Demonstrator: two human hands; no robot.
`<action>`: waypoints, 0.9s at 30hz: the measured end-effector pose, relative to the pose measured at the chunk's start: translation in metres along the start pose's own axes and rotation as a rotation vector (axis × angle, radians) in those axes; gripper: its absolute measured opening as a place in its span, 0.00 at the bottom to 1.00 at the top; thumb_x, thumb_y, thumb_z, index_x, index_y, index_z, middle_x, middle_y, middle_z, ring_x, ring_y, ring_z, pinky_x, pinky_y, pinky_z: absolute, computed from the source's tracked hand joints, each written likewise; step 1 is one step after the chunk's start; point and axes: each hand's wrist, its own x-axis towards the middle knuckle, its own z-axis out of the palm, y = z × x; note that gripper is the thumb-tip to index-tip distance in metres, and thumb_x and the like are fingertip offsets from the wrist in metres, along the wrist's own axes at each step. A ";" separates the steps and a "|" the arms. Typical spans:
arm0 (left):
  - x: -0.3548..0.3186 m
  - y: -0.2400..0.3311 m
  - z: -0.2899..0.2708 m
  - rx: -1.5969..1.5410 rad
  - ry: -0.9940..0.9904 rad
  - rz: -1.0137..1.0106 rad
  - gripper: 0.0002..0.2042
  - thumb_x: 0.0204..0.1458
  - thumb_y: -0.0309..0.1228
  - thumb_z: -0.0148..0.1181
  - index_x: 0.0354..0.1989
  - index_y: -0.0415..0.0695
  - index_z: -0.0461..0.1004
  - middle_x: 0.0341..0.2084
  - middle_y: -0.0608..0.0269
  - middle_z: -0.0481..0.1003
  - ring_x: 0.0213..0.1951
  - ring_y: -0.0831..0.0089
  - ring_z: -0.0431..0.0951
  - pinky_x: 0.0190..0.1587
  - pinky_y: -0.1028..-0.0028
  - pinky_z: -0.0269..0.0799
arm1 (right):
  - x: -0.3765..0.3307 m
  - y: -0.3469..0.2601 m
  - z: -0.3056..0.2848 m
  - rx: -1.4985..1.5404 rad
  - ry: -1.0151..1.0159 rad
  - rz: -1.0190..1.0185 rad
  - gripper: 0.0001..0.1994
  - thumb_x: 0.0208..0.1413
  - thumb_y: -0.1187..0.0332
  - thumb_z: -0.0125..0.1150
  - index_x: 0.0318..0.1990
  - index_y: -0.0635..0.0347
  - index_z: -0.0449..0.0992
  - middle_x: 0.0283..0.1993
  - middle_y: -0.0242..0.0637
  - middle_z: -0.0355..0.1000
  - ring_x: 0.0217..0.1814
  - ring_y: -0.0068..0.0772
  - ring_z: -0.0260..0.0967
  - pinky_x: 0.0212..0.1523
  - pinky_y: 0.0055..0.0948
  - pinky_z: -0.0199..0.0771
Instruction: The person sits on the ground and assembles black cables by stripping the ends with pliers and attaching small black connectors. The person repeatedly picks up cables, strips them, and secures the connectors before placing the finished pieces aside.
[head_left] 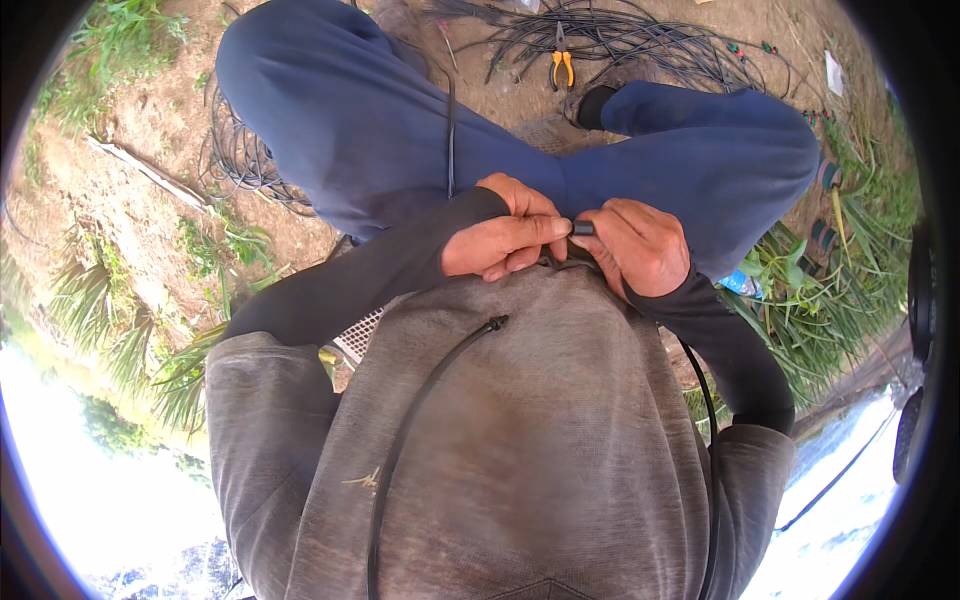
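In front of my waist, both hands meet at a short black cylindrical piece. My right hand is closed, pinching this piece near the thumb and forefinger. From the other side my left hand has thumb and forefinger pressed together at the piece's left end; what lies between those fingers is hidden. A thin black cable runs down over my blue trouser leg and passes out of sight behind the left hand. Another small dark bit shows under the fingers, too small to name.
Orange-handled pliers lie on the dirt beyond my legs, beside a spread of black cables. More coiled cable lies left of my knee. A black cord hangs over my shirt. A blue-labelled bottle sits in grass at right.
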 end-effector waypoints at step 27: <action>0.002 -0.032 0.010 0.974 0.366 0.726 0.07 0.53 0.30 0.59 0.26 0.42 0.72 0.19 0.58 0.72 0.21 0.58 0.75 0.23 0.64 0.68 | -0.010 -0.009 0.006 0.146 -0.137 0.100 0.08 0.51 0.74 0.61 0.27 0.66 0.68 0.24 0.45 0.65 0.26 0.49 0.65 0.26 0.40 0.66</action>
